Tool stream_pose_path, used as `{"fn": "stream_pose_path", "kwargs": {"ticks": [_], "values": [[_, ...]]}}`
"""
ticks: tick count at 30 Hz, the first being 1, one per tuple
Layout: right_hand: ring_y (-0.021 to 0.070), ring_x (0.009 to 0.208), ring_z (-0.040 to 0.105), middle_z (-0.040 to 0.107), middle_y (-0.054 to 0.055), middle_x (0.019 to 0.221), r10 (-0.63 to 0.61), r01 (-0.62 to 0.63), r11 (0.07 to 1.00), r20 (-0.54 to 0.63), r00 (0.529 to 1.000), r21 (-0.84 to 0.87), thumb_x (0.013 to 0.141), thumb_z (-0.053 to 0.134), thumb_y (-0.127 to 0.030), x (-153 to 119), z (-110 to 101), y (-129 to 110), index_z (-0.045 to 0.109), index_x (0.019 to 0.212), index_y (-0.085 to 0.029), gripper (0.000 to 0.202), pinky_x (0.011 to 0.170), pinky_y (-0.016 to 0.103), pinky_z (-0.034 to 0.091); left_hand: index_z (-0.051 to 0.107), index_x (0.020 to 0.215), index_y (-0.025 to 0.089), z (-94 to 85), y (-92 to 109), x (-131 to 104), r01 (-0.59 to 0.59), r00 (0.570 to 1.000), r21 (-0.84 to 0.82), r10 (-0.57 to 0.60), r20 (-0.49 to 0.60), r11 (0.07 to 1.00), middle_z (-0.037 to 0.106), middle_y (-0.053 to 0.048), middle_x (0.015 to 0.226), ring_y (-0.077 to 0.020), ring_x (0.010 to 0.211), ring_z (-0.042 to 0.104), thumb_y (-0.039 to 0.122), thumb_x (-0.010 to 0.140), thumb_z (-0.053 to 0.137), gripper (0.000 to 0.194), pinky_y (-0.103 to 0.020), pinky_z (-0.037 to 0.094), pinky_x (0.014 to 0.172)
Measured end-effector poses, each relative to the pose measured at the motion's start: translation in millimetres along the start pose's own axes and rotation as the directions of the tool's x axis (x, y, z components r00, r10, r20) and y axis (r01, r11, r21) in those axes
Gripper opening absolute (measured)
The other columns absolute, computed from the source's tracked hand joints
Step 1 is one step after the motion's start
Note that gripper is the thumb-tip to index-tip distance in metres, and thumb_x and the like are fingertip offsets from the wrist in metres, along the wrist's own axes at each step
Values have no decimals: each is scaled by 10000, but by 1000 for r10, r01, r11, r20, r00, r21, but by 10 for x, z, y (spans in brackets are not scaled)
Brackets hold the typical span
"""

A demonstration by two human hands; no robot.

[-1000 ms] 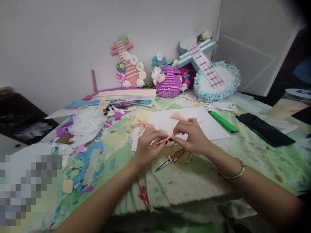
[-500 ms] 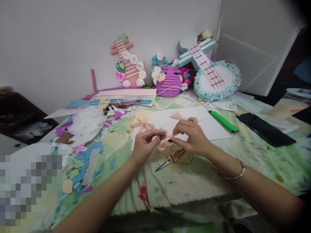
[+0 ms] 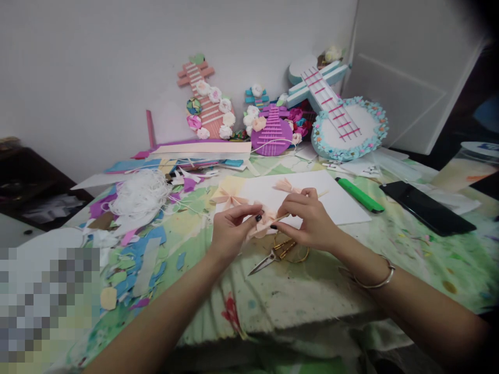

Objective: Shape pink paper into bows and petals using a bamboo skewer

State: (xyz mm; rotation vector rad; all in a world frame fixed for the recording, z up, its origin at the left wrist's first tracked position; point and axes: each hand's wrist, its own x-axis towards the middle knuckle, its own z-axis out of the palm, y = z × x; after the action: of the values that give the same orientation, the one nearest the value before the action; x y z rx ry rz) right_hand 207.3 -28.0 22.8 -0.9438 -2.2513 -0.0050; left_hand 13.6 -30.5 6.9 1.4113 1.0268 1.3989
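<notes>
In the head view a peach paper flower [image 3: 266,218] is held between my two hands, above the near edge of a white board [image 3: 339,205]. My left hand [image 3: 232,228] pinches its left side between thumb and fingertips. My right hand [image 3: 310,218] is closed on a thin pale stick [image 3: 283,216] whose tip meets the petals; part of the stick is hidden by the fingers. Gold-handled scissors [image 3: 273,255] lie just below the hands. On the board rest a folded peach paper star [image 3: 231,199] and a fringed peach paper piece [image 3: 286,185].
A green cutter or marker [image 3: 358,195] and a black phone [image 3: 427,208] lie to the right, near a plastic cup [image 3: 465,166]. Left are a white string heap [image 3: 138,195] and paper scraps [image 3: 148,265]. Decorated paper instruments [image 3: 273,132] lean on the back wall.
My left fingers have shifted slightly on the paper flower, and more of its petals show between the hands. The right hand has barely moved.
</notes>
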Motion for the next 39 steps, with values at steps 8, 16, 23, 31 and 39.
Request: {"fn": "stream_pose_path", "kwargs": {"ticks": [8,16,23,31,39], "values": [[143,733,554,626,2,721,-13,13,1000,5,1000,8,822,566,-349,-5,-1,-8,581,730,-186,188,766,349,232,735,764,156,19,-9,22,-11,995,31,14,-104,999,740,-41,783,-188,766,688,100,640,687,145,-326,576,756],[135,712,554,630,-4,726,14,-12,999,-40,999,42,815,588,-371,-2,0,-8,578,736,-184,203,760,346,240,726,688,163,-17,-11,45,-29,1000,70,30,-9,997,718,-28,725,-160,715,658,59,627,645,146,-294,544,720],[139,702,550,630,0,713,0,2,1000,-73,997,27,821,581,-393,8,-2,-20,573,723,-185,230,763,351,239,704,611,175,-53,41,24,-178,970,108,157,184,978,688,-16,667,-139,670,629,-22,633,554,248,-263,509,662],[127,712,551,630,-8,720,-30,32,999,-91,995,23,815,594,-366,-1,8,-1,563,715,-177,216,779,343,232,684,668,179,-60,76,4,-390,911,293,319,261,873,674,-29,672,-161,708,595,22,704,524,227,-314,469,712],[128,707,545,624,-5,728,16,-17,1000,-88,996,-11,812,593,-381,-15,20,6,574,728,-173,225,786,345,234,654,737,184,-53,105,-31,-617,783,523,522,338,587,635,-39,728,-194,812,527,155,756,592,71,-384,415,821]]}}
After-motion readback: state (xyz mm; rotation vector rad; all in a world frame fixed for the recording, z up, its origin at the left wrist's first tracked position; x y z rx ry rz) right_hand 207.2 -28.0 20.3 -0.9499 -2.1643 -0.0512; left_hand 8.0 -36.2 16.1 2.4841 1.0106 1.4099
